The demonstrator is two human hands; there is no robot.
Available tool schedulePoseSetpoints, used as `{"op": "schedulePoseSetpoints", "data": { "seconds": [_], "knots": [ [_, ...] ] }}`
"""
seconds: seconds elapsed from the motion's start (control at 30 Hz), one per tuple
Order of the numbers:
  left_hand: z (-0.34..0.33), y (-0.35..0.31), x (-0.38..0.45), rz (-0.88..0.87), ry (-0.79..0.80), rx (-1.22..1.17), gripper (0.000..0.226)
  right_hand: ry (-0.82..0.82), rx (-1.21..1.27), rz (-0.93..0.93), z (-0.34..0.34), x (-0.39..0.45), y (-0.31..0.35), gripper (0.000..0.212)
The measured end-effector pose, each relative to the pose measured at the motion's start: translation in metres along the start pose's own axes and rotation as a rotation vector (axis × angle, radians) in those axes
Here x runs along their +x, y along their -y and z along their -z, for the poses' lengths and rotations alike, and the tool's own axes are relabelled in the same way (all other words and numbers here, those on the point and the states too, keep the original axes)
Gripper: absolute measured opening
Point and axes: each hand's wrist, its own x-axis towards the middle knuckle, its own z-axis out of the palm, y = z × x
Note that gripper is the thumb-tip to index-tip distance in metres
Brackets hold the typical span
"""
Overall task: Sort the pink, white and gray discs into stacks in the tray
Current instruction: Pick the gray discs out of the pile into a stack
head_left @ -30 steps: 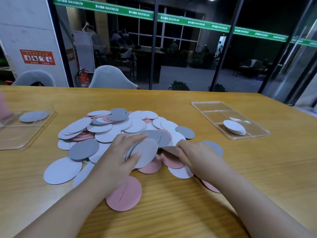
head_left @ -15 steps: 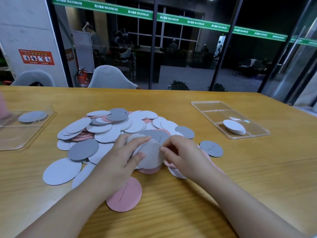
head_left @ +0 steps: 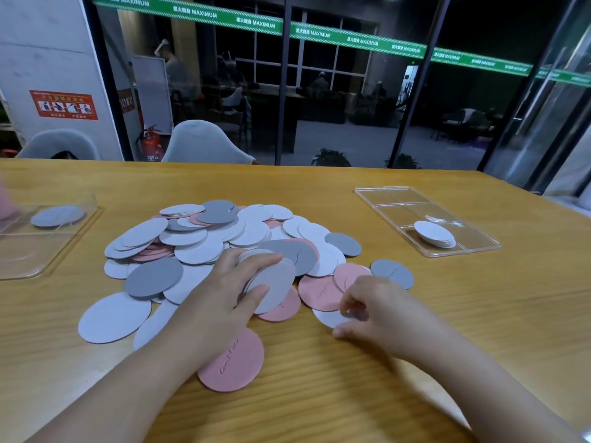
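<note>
My left hand pinches a small bunch of flat round white discs over the big pile of discs. Just right of that pile, my right hand has its fingertips curled onto one white disc lying on the yellow wooden table.

Bare table between the disc pile and right tray is open, only one stray gray disc nearby.

The left hand grips a stack of pale discs at the near edge of the pile. Right of the pile, the right hand pinches a white disc. Further right, a tray holds white discs.
</note>
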Motion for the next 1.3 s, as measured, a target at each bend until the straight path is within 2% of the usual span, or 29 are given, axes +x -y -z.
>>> {"op": "schedulePoseSetpoints", "data": {
  "seconds": [0.17,0.27,0.33,0.43,0.53,0.67,0.83,0.93,1.0,1.07,1.3],
  "knots": [
    [0.001,-0.002,0.0,0.007,0.0,-0.003,0.046,0.016,0.038,-0.032,0.001,-0.002,-0.003,0.028],
    [0.001,-0.004,0.0,0.013,-0.005,0.0,0.038,0.02,0.037,-0.011,0.002,-0.001,-0.005,0.022],
    [0.001,-0.005,-0.001,0.014,-0.006,-0.008,0.037,0.008,-0.127,0.061,0.001,0.0,-0.005,0.023],
    [0.002,-0.006,-0.001,0.001,-0.016,-0.008,0.04,-0.189,-0.494,0.249,-0.009,0.002,-0.003,0.023],
    [0.002,-0.007,-0.001,0.005,-0.02,-0.01,0.042,-0.269,-0.58,0.3,-0.014,0.002,0.0,0.02],
    [0.001,-0.007,-0.001,0.001,-0.021,-0.02,0.043,-0.289,-0.416,0.302,-0.014,-0.004,-0.009,0.018],
    [0.001,-0.006,0.0,0.017,-0.005,-0.035,0.037,-0.222,0.069,0.276,-0.01,-0.006,-0.005,0.03],
    [0.0,-0.007,0.0,0.038,-0.004,-0.07,0.03,-0.288,0.252,0.199,-0.011,0.004,-0.002,0.014],
    [0.0,-0.007,0.001,0.035,-0.005,-0.071,0.035,-0.298,0.315,0.13,-0.014,0.013,0.001,0.019],
    [0.001,-0.007,0.002,0.032,-0.003,-0.059,0.037,-0.292,0.363,0.09,-0.015,0.021,0.009,0.014],
    [0.001,-0.006,0.0,0.0,-0.015,-0.007,0.047,-0.223,0.432,0.153,-0.013,0.04,0.028,0.015]
  ]
}}
